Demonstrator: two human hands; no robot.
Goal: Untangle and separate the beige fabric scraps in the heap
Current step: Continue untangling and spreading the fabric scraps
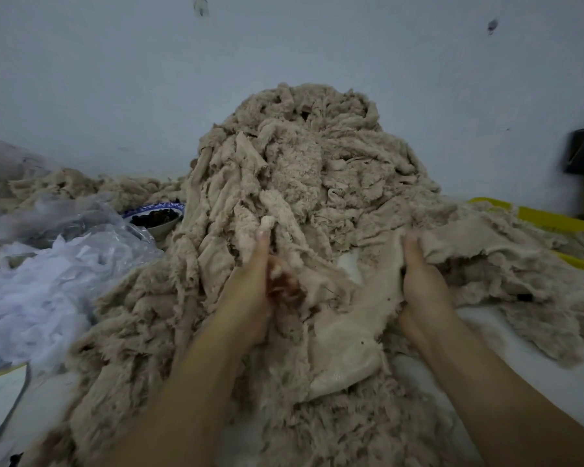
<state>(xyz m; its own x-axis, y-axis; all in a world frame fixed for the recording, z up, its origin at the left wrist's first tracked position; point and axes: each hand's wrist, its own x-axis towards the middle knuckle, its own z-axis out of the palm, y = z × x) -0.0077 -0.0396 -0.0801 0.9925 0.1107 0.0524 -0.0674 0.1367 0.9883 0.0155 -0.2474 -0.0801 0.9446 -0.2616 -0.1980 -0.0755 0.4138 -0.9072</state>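
1. One beige heap (294, 170) rises against the wall, its foot spilling toward us.
2. Our left hand (246, 298) curls round a tuft (279, 266) at the heap's front; blur hides the finer grip.
3. Our right hand (422, 284) grips a flat scrap (348, 348) at the heap's front right.
4. A bowl (155, 215) and plastic bags (48, 264) lie left of the heap, a yellow crate (553, 219) right.

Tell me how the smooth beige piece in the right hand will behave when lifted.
Probably floppy: the piece sags and creases where the right hand grips it. Likely light, as it looks thin. It may snag, since its frayed edge lies among the heap.
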